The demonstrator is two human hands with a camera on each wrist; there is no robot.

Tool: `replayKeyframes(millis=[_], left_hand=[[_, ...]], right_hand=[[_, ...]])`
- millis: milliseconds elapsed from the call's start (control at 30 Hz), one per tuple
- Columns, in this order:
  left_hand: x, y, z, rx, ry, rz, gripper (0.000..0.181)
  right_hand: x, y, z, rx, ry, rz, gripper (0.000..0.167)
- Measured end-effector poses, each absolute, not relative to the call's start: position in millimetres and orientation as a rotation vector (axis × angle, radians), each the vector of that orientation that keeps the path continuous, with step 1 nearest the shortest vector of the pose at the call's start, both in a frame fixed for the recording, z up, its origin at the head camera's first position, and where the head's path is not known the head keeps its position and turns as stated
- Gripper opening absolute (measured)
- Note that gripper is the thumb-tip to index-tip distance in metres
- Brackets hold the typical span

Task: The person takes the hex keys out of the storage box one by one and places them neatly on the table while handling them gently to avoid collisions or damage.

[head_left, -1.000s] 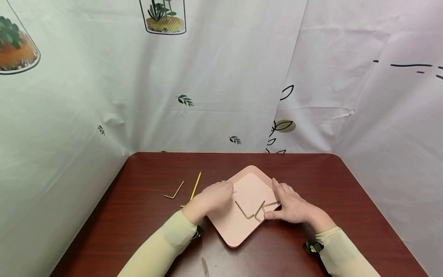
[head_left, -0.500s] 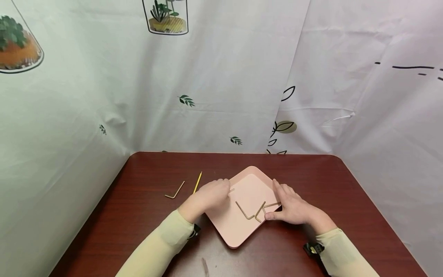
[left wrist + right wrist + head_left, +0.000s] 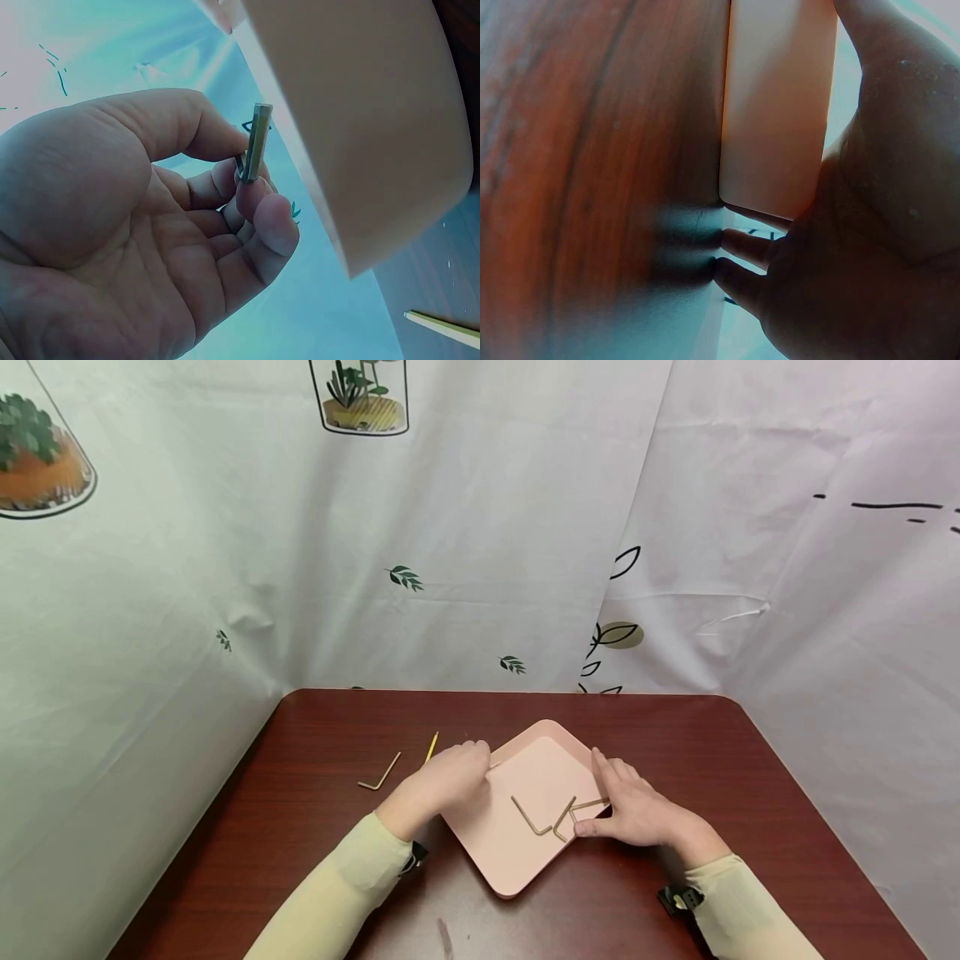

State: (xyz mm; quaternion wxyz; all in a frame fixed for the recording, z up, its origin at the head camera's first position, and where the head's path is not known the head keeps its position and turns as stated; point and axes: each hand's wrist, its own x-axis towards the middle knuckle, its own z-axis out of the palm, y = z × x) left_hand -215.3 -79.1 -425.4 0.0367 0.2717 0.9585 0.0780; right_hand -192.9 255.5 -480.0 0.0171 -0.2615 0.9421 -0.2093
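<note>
Left wrist view: the left hand (image 3: 161, 232) pinches an L-shaped metal key (image 3: 258, 142) between thumb and fingertips, fingers curled; a faceted end stands out past the grip, tilted slightly. The outer wall of the pink tray (image 3: 367, 120) is just beside the fingertips; contact with the key cannot be read here. At lower right a yellowish rod (image 3: 446, 330) lies on the table (image 3: 420, 270). Right wrist view: dark exposure. The right hand (image 3: 870, 232) is at the tray's corner, fingers extended rather than curled, two of them reaching down past the wall to the dark red-brown tabletop. Head view: left hand is over the tray's left side, a short end of the held key showing past the knuckles. Right hand rests at the right corner, thumb along the near rim and fingers along the far one, not curled around anything. Three keys lie inside the tray: one near the middle (image 3: 529, 817), one to its right (image 3: 561, 821), and one running under or against the right hand (image 3: 588, 806). Outside, left of the tray, one further key (image 3: 383, 773) lies near a thin yellow stick (image 3: 432, 747), partly hidden by the left hand.
</note>
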Motion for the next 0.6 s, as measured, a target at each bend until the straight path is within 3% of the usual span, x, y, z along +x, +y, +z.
replayKeyframes(millis=[600], left_hand=[[-216.1, -87.0, -418.3, 0.859, 2.974, 0.228, 0.009]], right_hand=[[-192.9, 255.8, -479.9, -0.815, 2.93, -0.643, 0.134]])
